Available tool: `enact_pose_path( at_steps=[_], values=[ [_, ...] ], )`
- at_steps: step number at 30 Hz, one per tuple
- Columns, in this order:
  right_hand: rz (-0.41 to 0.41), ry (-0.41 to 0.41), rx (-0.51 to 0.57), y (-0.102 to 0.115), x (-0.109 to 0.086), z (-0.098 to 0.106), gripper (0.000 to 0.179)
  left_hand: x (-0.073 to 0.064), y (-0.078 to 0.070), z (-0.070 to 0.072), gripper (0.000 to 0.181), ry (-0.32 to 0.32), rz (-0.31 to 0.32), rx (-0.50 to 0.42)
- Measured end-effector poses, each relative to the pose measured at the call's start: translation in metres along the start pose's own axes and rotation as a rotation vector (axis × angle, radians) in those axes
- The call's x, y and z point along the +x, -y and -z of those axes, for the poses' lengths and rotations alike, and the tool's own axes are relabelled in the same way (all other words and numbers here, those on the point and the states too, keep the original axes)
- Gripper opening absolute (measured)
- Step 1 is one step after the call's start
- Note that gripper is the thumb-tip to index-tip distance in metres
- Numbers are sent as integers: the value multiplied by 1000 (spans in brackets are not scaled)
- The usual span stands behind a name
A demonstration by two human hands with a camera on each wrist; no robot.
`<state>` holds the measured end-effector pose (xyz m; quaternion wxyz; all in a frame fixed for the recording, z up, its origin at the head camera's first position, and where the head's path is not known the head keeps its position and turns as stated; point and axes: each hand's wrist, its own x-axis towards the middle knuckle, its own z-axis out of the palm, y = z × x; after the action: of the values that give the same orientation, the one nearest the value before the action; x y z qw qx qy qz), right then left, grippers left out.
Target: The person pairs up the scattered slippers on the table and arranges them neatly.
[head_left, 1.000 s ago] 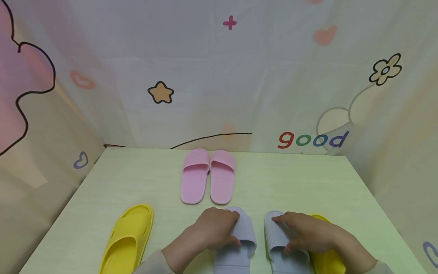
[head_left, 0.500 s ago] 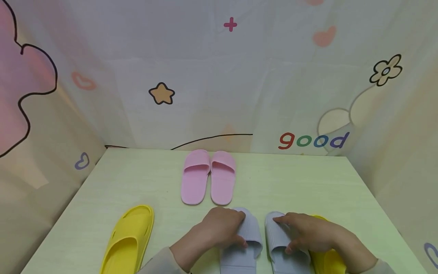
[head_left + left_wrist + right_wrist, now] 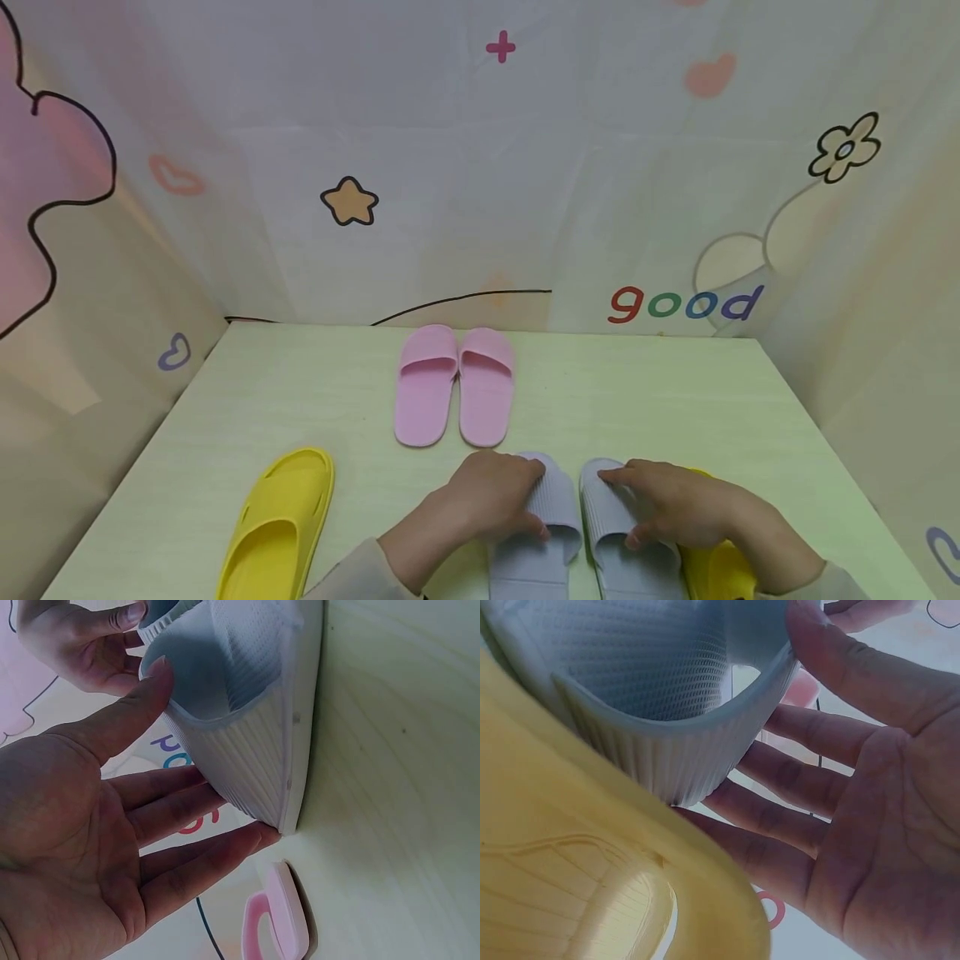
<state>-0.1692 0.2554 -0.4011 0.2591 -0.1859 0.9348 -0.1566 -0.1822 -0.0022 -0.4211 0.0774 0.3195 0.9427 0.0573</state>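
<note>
Two light grey slippers with ribbed straps lie side by side at the front of the table, toes pointing away. My left hand holds the left grey slipper by its strap, thumb at the strap's opening and fingers along the front. In the left wrist view the sole of that grey slipper lies along the table. Over the right grey slipper my right hand keeps a similar hold, thumb at the rim of the strap and fingers reaching to its toe end. A narrow gap separates the pair.
A pair of pink slippers stands at the back middle of the pale table. One yellow slipper lies at the front left. Another yellow slipper sits beside the right grey one, partly under my right wrist. Printed cloth surrounds the table.
My left hand has slid the left grey slipper to the right, narrowing the gap to the other grey one. The right hand and its slipper have stayed nearly in place.
</note>
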Motion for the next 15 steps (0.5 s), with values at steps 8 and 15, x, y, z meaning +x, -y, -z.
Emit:
enact_pose_path(
  at_steps=[8,15],
  values=[
    [-46,19,71,1,0,2,71,4,-2,-1,49,2,-11,-1],
    [-17,5,64,2,-1,2,72,3,-2,2,50,13,-6,7]
  ],
)
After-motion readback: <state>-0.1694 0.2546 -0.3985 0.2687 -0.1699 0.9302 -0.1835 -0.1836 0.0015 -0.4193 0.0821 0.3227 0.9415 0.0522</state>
